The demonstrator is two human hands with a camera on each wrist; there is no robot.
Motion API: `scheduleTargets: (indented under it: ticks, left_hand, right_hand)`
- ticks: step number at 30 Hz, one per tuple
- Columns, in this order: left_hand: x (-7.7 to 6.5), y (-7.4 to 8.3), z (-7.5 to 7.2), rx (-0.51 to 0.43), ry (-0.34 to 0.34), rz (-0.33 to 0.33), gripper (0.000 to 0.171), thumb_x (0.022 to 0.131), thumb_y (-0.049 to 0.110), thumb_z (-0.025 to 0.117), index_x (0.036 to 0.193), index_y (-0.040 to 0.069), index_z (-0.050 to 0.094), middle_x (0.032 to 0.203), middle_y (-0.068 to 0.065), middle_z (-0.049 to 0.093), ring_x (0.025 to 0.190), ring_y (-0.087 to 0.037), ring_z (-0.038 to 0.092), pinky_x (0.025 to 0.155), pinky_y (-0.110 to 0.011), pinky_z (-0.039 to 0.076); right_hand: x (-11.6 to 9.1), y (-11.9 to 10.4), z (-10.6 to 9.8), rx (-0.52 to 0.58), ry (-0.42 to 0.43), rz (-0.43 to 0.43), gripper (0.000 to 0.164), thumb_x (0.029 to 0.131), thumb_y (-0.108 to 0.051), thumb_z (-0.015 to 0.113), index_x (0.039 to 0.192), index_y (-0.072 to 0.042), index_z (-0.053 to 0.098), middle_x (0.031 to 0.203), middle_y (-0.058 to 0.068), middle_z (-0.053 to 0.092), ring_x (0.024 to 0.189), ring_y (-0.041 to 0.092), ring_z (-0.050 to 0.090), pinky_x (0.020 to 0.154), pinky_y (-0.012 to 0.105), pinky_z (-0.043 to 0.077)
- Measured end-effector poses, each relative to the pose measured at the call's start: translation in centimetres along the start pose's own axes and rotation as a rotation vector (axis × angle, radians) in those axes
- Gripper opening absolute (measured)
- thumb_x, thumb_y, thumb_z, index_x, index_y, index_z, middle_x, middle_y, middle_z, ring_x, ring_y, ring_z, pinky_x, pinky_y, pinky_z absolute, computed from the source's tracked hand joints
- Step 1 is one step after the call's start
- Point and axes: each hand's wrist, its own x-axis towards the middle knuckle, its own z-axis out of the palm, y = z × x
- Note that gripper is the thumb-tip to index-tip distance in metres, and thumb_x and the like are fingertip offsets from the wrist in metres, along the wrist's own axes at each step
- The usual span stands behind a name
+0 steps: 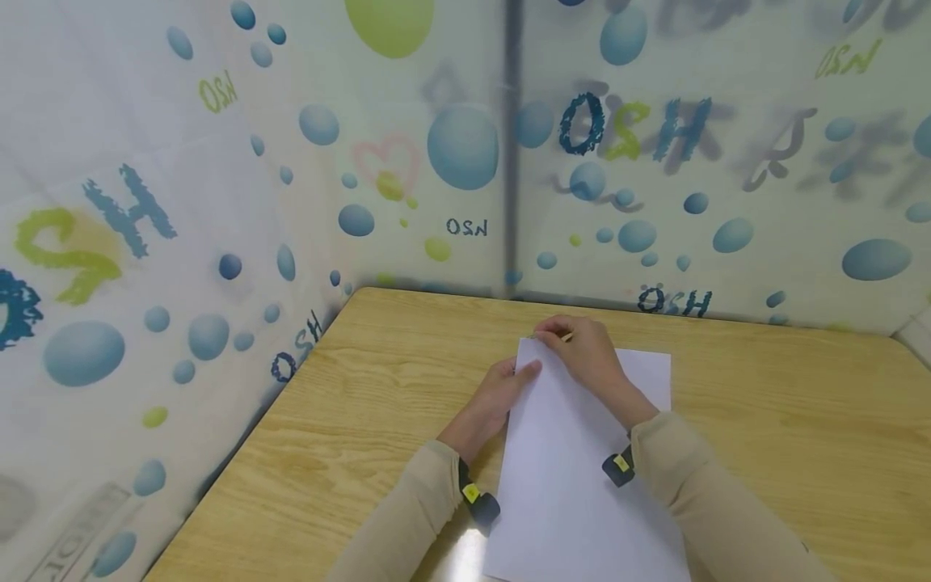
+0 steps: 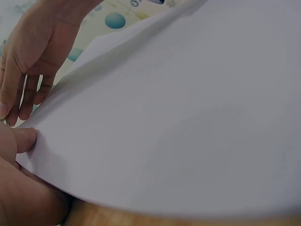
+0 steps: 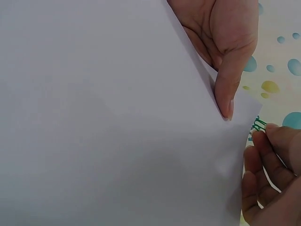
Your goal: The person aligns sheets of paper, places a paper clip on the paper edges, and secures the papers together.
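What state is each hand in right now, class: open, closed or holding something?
Left hand: closed, holding the paper by its edge.
Right hand: closed, pinching a green clip.

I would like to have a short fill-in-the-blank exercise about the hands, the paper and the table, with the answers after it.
1. The left hand grips the edge of the paper, whose colour is ____.
2. The right hand pinches a small wire item, whose colour is ____.
3. Beneath the paper is a table with a ____-grain top.

Missing words: white; green; wood.
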Motion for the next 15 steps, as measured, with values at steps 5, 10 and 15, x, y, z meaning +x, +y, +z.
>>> scheduleTargets:
  ticks: [5, 10, 15]
  left_hand:
    - [-0.11, 0.20, 0.03, -0.016, 0.004, -0.015, 0.031, 0.101, 0.033, 0.053, 0.121, 0.013, 0.064, 0.101, -0.006, 0.069, 0.089, -0.018, 0.066, 0.075, -0.030, 0.051]
    - [-0.19, 0.34, 0.07, -0.022, 0.005, -0.013, 0.031, 0.101, 0.033, 0.052, 0.120, 0.012, 0.064, 0.099, -0.007, 0.069, 0.087, -0.018, 0.066, 0.074, -0.029, 0.051]
    - [-0.22, 0.38, 0.12, -0.026, 0.006, -0.009, 0.031, 0.102, 0.033, 0.051, 0.118, 0.010, 0.064, 0.097, -0.007, 0.069, 0.085, -0.017, 0.065, 0.072, -0.028, 0.051]
  right_hand:
    - [-0.09, -0.05, -0.10, 0.001, 0.000, 0.003, 0.014, 0.095, -0.018, 0.065, 0.102, -0.009, 0.073, 0.098, 0.004, 0.071, 0.089, 0.022, 0.062, 0.078, 0.039, 0.052]
    - [-0.13, -0.11, -0.09, 0.005, -0.002, 0.002, 0.013, 0.094, -0.017, 0.066, 0.101, -0.009, 0.073, 0.098, 0.005, 0.071, 0.089, 0.022, 0.063, 0.078, 0.039, 0.052]
    - [-0.18, -0.11, 0.00, 0.015, -0.006, 0.019, 0.012, 0.094, -0.016, 0.066, 0.101, -0.009, 0.072, 0.099, 0.005, 0.071, 0.089, 0.022, 0.063, 0.078, 0.039, 0.052]
